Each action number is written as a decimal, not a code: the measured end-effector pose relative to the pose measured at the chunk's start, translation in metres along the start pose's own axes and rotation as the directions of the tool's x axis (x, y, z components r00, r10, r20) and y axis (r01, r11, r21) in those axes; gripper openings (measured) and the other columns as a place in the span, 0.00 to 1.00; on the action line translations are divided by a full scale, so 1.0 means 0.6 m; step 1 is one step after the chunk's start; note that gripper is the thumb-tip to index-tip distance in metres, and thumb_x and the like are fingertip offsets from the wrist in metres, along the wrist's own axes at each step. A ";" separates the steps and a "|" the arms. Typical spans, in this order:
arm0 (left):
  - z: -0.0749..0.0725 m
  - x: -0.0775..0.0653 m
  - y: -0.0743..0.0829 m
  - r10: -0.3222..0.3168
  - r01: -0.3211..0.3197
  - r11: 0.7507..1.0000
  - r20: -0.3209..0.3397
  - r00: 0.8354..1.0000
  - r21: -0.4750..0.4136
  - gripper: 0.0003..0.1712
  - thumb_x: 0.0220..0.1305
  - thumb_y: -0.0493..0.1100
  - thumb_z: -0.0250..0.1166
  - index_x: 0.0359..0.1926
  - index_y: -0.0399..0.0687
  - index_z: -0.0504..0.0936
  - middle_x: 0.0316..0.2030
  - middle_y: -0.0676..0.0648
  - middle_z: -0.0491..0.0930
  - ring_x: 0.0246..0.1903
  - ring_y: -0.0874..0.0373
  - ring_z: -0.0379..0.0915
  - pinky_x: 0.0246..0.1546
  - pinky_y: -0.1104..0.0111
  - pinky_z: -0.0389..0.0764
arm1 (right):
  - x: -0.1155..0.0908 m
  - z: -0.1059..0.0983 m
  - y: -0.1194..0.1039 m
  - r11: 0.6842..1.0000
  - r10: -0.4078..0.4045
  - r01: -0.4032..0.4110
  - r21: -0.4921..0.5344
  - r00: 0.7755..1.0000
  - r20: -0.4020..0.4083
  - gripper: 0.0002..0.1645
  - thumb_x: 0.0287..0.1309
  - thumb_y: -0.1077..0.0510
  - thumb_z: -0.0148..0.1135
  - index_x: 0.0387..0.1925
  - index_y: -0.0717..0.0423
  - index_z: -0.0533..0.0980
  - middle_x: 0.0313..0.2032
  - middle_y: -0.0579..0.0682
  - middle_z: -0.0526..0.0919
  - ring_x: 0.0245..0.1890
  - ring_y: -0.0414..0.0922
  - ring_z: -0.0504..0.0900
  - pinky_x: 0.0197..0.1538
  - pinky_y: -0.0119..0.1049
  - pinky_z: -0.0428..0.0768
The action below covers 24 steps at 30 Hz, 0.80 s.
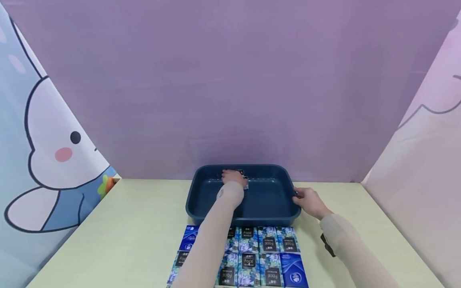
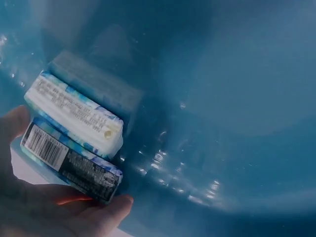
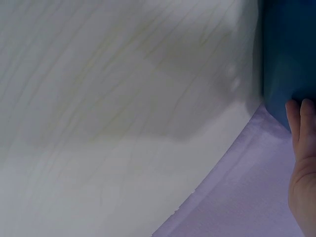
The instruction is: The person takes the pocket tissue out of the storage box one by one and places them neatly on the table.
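A dark blue plastic tray [image 1: 268, 204] sits against the purple backdrop. My left hand [image 1: 233, 178] reaches into its far left part. In the left wrist view, the thumb and fingers hold a floral tissue pack with a black barcode label [image 2: 71, 160]. A second tissue pack with a whitish printed side [image 2: 74, 113] stands right beside it, by the tray floor. Over at the tray's right rim, my right hand [image 1: 311, 202] grips the edge, its fingers [image 3: 307, 118] against the outer wall.
In front of the tray lie two rows of tissue packs [image 1: 248, 240], mostly floral, with plain blue packs [image 1: 293, 270] at opposite corners; the left forearm covers some. Under everything is a pale yellow table [image 1: 137, 224]. Cartoon-printed sheets [image 1: 54, 132] flank both sides.
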<state>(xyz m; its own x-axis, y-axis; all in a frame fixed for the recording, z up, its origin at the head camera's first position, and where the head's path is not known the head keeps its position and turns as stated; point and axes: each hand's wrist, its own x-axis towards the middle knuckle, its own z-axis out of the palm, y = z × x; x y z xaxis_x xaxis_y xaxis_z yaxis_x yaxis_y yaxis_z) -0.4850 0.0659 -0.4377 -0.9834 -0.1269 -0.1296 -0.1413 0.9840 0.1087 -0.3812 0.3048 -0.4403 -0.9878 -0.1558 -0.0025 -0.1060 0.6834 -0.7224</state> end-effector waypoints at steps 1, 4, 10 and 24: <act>0.001 0.000 0.002 -0.005 0.005 1.000 0.000 1.000 0.001 0.51 0.61 0.66 0.51 0.66 0.26 0.52 0.66 0.29 0.53 0.65 0.43 0.56 0.63 0.59 0.63 | -0.001 0.000 -0.001 1.000 0.004 -0.004 0.003 1.000 0.001 0.29 0.62 0.64 0.50 0.62 0.74 0.60 0.58 0.71 0.67 0.56 0.62 0.71 0.50 0.47 0.77; 0.005 0.000 0.004 -0.017 0.018 1.000 -0.014 1.000 0.016 0.51 0.61 0.67 0.50 0.65 0.25 0.53 0.65 0.29 0.54 0.64 0.43 0.57 0.62 0.58 0.64 | -0.002 0.001 -0.002 1.000 0.009 -0.009 0.003 1.000 0.003 0.29 0.62 0.64 0.50 0.61 0.74 0.59 0.57 0.71 0.68 0.56 0.62 0.71 0.50 0.47 0.77; 0.009 0.001 0.003 -0.025 0.030 0.996 -0.050 0.998 0.086 0.49 0.63 0.66 0.48 0.65 0.27 0.54 0.65 0.29 0.56 0.61 0.45 0.62 0.56 0.61 0.72 | 0.000 0.001 -0.005 1.000 0.014 -0.014 0.010 1.000 0.008 0.29 0.62 0.64 0.50 0.61 0.75 0.59 0.57 0.72 0.68 0.56 0.62 0.71 0.51 0.48 0.77; 0.010 -0.003 -0.002 -0.023 0.026 0.996 -0.034 0.999 0.089 0.46 0.63 0.66 0.47 0.65 0.32 0.58 0.63 0.31 0.58 0.60 0.43 0.59 0.60 0.59 0.67 | 0.001 0.001 -0.004 1.000 -0.008 0.008 -0.001 1.000 0.019 0.29 0.62 0.64 0.50 0.61 0.75 0.59 0.59 0.72 0.65 0.56 0.62 0.70 0.51 0.47 0.77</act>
<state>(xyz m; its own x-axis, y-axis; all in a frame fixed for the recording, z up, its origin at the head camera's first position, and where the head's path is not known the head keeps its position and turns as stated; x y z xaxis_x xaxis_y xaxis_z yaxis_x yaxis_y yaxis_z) -0.4824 0.0656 -0.4436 -0.9831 -0.1540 -0.0990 -0.1564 0.9876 0.0167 -0.3812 0.3030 -0.4389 -0.9845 -0.1750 -0.0096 -0.1142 0.6825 -0.7219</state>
